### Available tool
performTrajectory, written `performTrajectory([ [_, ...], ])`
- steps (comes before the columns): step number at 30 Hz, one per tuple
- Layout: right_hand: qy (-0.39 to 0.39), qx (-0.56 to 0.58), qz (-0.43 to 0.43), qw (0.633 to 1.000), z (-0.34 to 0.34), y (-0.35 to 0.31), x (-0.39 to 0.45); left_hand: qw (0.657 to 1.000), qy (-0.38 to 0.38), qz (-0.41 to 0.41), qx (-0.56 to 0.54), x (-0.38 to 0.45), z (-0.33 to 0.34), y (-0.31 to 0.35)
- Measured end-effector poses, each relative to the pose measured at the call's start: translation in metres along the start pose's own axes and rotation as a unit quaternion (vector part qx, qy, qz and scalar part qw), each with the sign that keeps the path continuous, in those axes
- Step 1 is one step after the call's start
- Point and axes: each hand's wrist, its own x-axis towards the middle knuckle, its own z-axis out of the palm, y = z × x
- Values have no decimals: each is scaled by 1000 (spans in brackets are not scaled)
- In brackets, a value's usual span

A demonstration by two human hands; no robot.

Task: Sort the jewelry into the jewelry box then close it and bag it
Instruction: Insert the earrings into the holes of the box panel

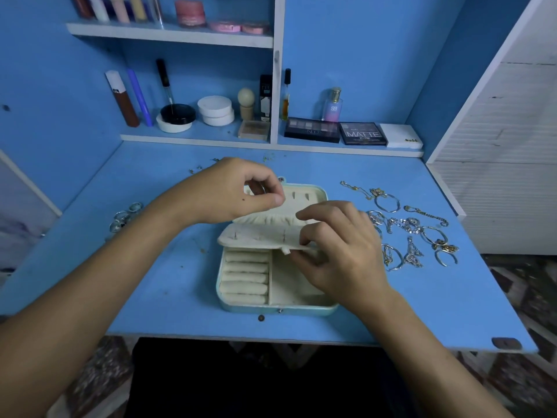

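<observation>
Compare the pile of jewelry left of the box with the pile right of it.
The left pile is small and bunched tight, apparently silver rings; the right pile is much larger and spread out, with bracelets and chains. The left pile looks all silver; the right pile mixes silver and gold. Both lie on the blue table, outside the open jewelry box.

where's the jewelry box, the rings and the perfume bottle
jewelry box (pixel 278 310), head view, front wall
rings (pixel 125 218), head view, middle of the pile left of the box
perfume bottle (pixel 332 108), head view, glass body
</observation>
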Motion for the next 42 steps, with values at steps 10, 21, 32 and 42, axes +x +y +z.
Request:
performTrajectory([
  [10,-22,16,3,1000,1,1,-2,996,-92,-21,0,-5,-1,-3],
  [21,-49,78,16,996,3,3,-6,989,-143,-25,-15,-4,-1,1],
  [32,-45,97,80,991,-1,-1,-6,987,-161,-14,-5,-2,-2,2],
  [42,-47,102,114,987,-2,-3,-5,986,-166,-12,-4,0,0,2],
])
